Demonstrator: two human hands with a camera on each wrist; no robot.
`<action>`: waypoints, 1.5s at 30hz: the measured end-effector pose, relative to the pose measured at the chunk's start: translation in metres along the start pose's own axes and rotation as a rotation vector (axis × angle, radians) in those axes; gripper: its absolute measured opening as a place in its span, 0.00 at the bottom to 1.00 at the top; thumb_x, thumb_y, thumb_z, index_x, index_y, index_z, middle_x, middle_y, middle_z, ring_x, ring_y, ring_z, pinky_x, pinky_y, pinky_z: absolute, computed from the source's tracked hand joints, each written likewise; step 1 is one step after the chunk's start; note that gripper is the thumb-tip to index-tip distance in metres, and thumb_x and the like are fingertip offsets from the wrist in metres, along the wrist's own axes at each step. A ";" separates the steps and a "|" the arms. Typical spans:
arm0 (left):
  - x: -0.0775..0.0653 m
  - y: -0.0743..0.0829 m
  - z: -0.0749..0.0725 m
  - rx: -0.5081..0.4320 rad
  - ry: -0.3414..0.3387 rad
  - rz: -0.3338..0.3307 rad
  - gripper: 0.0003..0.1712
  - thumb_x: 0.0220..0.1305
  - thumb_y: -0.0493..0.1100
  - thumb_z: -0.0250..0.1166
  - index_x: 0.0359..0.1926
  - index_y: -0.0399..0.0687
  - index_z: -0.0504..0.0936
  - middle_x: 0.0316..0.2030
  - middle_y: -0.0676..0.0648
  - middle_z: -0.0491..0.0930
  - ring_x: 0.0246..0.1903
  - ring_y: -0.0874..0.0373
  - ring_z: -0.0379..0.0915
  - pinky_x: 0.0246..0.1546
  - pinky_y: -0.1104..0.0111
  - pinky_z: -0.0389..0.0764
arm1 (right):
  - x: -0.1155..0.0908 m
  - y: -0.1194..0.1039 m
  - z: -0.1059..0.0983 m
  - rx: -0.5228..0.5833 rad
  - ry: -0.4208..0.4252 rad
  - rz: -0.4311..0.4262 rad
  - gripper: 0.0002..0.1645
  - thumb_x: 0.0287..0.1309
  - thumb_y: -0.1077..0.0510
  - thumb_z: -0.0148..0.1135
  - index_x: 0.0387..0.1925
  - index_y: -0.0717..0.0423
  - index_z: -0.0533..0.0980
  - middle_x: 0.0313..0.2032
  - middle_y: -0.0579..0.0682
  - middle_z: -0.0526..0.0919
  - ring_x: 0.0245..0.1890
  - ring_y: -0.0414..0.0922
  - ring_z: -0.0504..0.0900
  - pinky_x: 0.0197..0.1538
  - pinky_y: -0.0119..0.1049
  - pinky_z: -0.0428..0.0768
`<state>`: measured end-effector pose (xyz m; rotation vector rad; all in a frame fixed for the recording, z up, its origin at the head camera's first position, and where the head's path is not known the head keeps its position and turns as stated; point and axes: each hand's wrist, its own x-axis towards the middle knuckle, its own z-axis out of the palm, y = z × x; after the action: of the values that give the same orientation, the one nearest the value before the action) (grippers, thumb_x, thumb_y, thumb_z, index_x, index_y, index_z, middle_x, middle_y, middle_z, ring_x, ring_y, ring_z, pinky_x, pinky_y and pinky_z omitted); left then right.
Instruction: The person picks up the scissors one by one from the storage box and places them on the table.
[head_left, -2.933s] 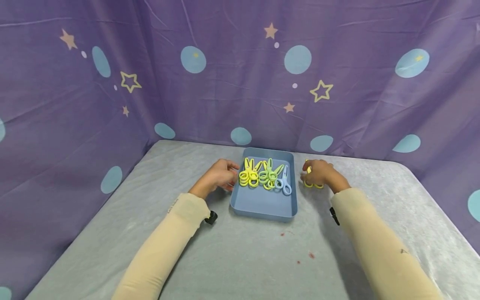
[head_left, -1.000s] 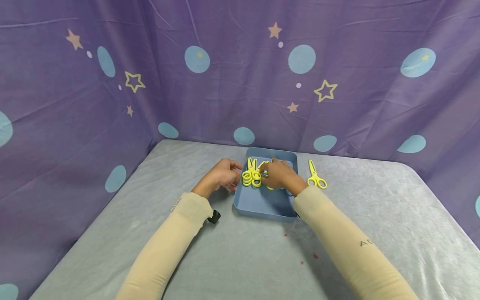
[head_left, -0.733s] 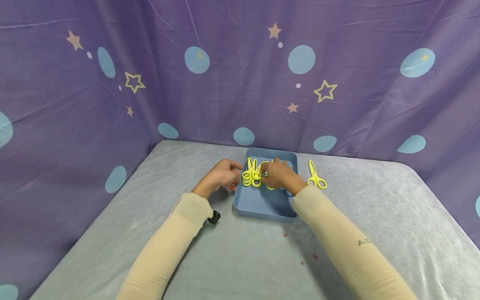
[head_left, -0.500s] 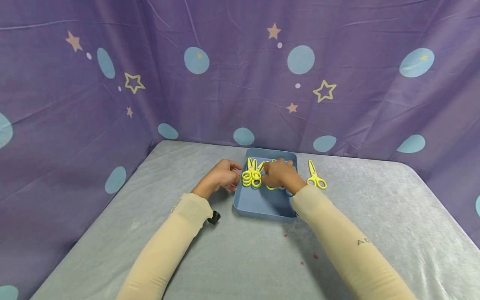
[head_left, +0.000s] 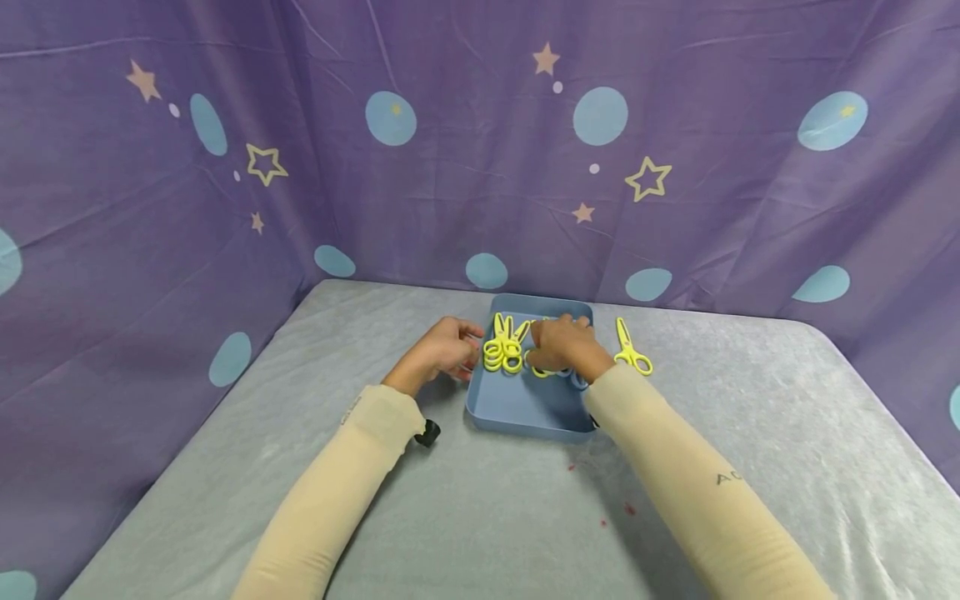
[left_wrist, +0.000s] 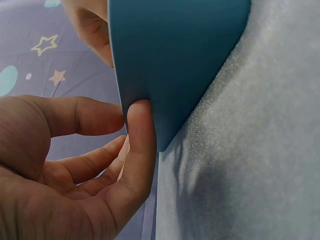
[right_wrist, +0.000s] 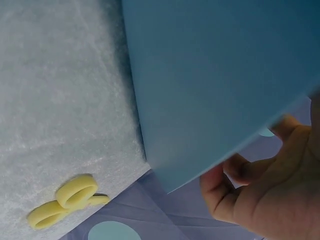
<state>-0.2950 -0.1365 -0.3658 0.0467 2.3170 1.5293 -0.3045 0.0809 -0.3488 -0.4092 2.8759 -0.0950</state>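
So right at the bottom of the frame you've got two cream sleeves [head_left: 322, 492], one running up from the lower left and the other from the lower right, both over a grey cloth-covered surface [head_left: 487, 525]. A few red marks [head_left: 630, 510] sit on the cloth just right of bottom centre, and a black gadget [head_left: 428, 433] pokes out of the left cuff.

A bit further up, around the middle of the picture, there's the blue tray [head_left: 528, 427], lying flat. The left hand [head_left: 442, 346] is on its left side, fingers loosely bent and touching the outside of the wall near the rim (more resting on it than wrapped round it, judging by the left wrist view). The right hand [head_left: 566, 343] reaches over the tray's right side with its fingers bent down inside; whether it's actually gripping any scissors I can't tell, since the hand itself blocks the view.

In the tray, just left of that hand, a bunch of yellow scissors [head_left: 506, 337] lies with blades toward the back. Some blue handle loops [head_left: 578, 388] peek out below the palm. One lone yellow pair [head_left: 627, 348] is on the cloth, right of the tray, blades pointing away too.

Behind everything, filling the upper half, hangs a purple curtain [head_left: 480, 183] with stars and pale blue blobs.
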 end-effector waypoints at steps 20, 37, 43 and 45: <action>0.001 0.002 -0.001 0.012 0.003 -0.011 0.34 0.60 0.24 0.57 0.69 0.36 0.72 0.55 0.36 0.73 0.41 0.46 0.79 0.34 0.58 0.89 | -0.008 0.006 -0.008 -0.026 0.110 -0.031 0.18 0.60 0.41 0.68 0.39 0.48 0.75 0.37 0.54 0.76 0.45 0.62 0.71 0.50 0.59 0.72; 0.003 -0.001 -0.001 0.014 0.006 -0.001 0.34 0.58 0.24 0.56 0.68 0.36 0.72 0.53 0.36 0.74 0.37 0.49 0.78 0.33 0.58 0.88 | -0.041 0.027 -0.016 -0.050 0.333 -0.085 0.23 0.56 0.43 0.73 0.49 0.49 0.80 0.42 0.60 0.80 0.42 0.60 0.73 0.41 0.55 0.74; 0.003 -0.003 0.000 0.007 0.005 0.007 0.34 0.57 0.24 0.56 0.68 0.35 0.72 0.51 0.36 0.74 0.35 0.50 0.77 0.33 0.58 0.88 | -0.048 0.042 -0.015 0.018 0.394 -0.096 0.21 0.54 0.44 0.73 0.45 0.49 0.80 0.38 0.60 0.79 0.39 0.60 0.71 0.40 0.54 0.72; 0.003 -0.003 0.001 0.007 0.003 0.006 0.35 0.57 0.24 0.56 0.69 0.35 0.72 0.51 0.37 0.73 0.34 0.51 0.76 0.32 0.58 0.88 | -0.050 0.047 -0.015 0.052 0.403 -0.103 0.20 0.54 0.45 0.72 0.45 0.49 0.80 0.36 0.59 0.79 0.38 0.59 0.71 0.41 0.54 0.71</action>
<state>-0.2967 -0.1363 -0.3693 0.0528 2.3262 1.5255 -0.2735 0.1410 -0.3281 -0.5872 3.2346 -0.3018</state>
